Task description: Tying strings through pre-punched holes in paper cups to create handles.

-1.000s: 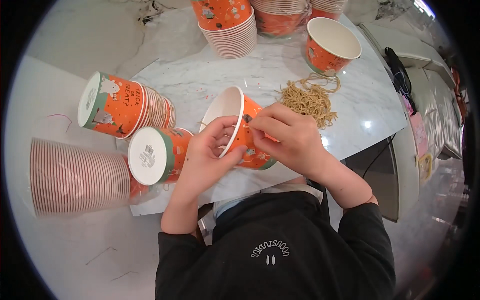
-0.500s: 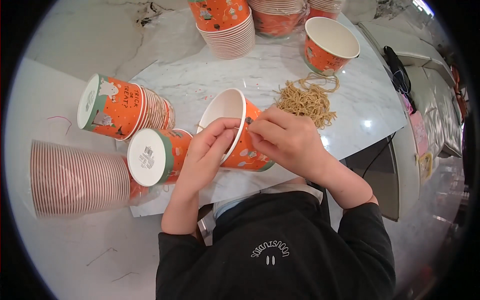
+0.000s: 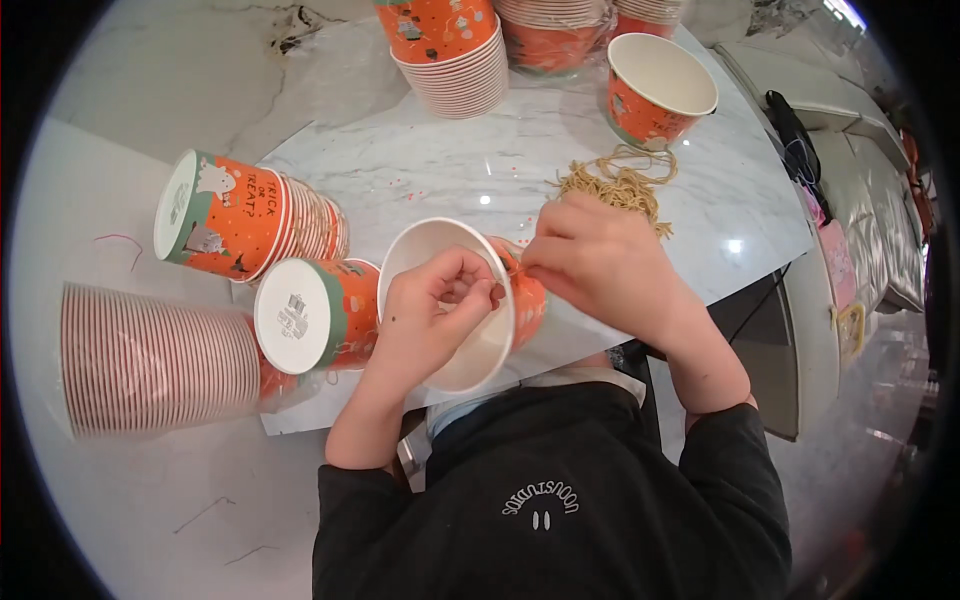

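An orange paper bucket (image 3: 529, 312) with a white inside is tipped on its side in front of me, its mouth facing left. My left hand (image 3: 425, 310) reaches into the mouth, thumb and fingers pinched together just inside the rim; what they hold is too small to make out. Outside the same rim, my right hand (image 3: 612, 262) is closed in a pinch, with a bit of thin tan cord (image 3: 514, 266) showing at its fingertips. Beyond the right hand lies a tangled pile of tan cord (image 3: 625, 188), partly hidden by that hand.
Two more buckets lie left, one a plain-bottomed bucket (image 3: 292, 315), the other a nested stack (image 3: 225, 210). A plastic-wrapped stack (image 3: 160, 360) overhangs the table's left side. At the back stand a tall stack (image 3: 455, 80), a wrapped stack (image 3: 555, 40) and an upright bucket (image 3: 655, 95).
The bucket has turned so its mouth faces more toward me and sits lower. My left hand has curled its fingers inside the rim; my right hand has shifted slightly right and up.
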Available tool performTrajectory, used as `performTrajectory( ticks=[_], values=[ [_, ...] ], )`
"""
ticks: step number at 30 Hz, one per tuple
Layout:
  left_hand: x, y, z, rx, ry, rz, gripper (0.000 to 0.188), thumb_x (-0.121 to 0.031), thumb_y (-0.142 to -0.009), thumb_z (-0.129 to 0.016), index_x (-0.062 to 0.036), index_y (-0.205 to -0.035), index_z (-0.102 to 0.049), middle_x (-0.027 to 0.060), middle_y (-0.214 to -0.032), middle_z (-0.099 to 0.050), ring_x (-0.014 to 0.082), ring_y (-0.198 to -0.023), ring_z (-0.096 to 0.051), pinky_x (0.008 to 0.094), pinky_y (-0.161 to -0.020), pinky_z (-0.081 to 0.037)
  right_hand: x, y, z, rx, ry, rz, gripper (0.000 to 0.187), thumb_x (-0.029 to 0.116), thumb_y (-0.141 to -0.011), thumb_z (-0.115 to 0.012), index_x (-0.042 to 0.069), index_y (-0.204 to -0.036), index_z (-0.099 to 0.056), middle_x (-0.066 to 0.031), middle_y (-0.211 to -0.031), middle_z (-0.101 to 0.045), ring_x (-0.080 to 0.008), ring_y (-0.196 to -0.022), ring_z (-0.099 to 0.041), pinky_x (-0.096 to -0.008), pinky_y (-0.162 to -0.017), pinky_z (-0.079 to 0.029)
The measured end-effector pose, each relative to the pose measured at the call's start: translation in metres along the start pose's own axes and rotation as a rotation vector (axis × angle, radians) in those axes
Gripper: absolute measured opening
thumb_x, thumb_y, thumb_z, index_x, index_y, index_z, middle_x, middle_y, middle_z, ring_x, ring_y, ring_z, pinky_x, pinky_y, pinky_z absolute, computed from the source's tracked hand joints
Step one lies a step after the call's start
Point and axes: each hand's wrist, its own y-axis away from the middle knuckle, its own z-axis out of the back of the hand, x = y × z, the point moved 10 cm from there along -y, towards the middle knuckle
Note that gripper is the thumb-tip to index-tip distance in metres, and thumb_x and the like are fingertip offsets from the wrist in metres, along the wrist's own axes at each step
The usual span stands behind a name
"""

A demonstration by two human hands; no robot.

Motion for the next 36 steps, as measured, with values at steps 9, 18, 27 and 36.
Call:
performTrajectory(
  ticks=[9,18,27,36],
  values=[
    [-0.011,-0.001,-0.007,-0.085,-0.096,-0.146,0.008,0.0,-0.09,-0.067,0.0033,-0.097,-0.065,0.0085,-0.09,-0.073,0.0154,-0.086,-0.073,0.0283,-0.082,-0.057,-0.051,0.006,-0.013,-0.188,-0.899,-0.471,0.009,0.001,-0.094,-0.063,0.0,-0.1,-0.07,-0.0059,-0.095,-0.074,-0.008,-0.091,-0.068,-0.0261,-0.077,-0.053],
    [-0.02,0.002,-0.001,-0.101,-0.193,-0.181,0.01,-0.001,-0.089,-0.069,0.0031,-0.099,-0.066,0.0106,-0.097,-0.071,0.0176,-0.084,-0.071,0.0292,-0.078,-0.057,-0.007,0.0,-0.019,0.02,-0.676,-0.245,0.023,0.006,-0.085,-0.07,0.001,-0.107,-0.066,-0.0145,-0.098,-0.069,-0.0317,-0.087,-0.071,-0.0396,-0.078,-0.057],
    [-0.028,-0.002,0.008,-0.213,-0.235,-0.254,0.016,0.002,-0.088,-0.069,-0.0006,-0.103,-0.065,0.0112,-0.112,-0.067,0.0181,-0.1,-0.067,0.0298,-0.082,-0.056,-0.016,0.002,-0.025,0.037,-0.586,-0.291,0.016,-0.003,-0.086,-0.074,0.001,-0.101,-0.068,-0.01,-0.093,-0.068,-0.0208,-0.081,-0.068,-0.0317,-0.073,-0.055],
    [-0.021,0.004,-0.011,-0.155,0.015,-0.21,0.033,-0.001,-0.092,-0.07,-0.0015,-0.123,-0.06,0.0115,-0.112,-0.065,0.0195,-0.093,-0.071,0.0292,-0.078,-0.057,-0.008,-0.005,-0.01,-0.062,-0.712,-0.171,0.012,-0.001,-0.088,-0.07,0.001,-0.099,-0.066,-0.0134,-0.092,-0.066,-0.0322,-0.08,-0.068,-0.0376,-0.072,-0.055]
  ],
)
